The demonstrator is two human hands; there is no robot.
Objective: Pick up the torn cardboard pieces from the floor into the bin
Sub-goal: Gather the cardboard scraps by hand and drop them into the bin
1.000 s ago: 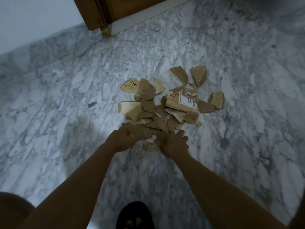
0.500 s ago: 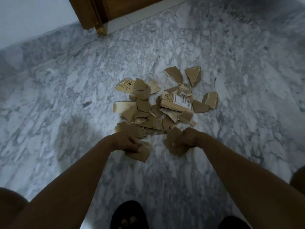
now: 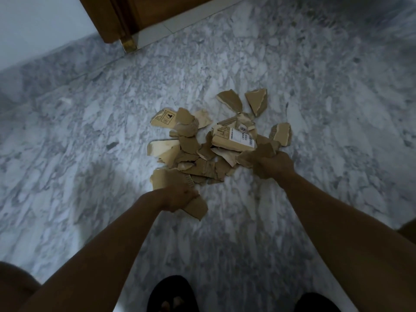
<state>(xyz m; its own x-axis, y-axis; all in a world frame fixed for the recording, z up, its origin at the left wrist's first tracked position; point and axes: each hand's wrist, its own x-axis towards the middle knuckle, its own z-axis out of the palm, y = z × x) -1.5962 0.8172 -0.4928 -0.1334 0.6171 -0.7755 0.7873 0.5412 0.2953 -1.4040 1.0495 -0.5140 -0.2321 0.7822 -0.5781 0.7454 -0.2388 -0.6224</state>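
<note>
Torn cardboard pieces (image 3: 203, 164): matt brown corrugated board, ragged edges, one with a white paper label (image 3: 242, 136). Floor (image 3: 90, 131): polished grey-white marble. Door frame (image 3: 117, 16): brown wood.

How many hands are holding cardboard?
2. The left hand grips a piece at the pile's near edge; the right hand grips a scrap at its right side.
</note>
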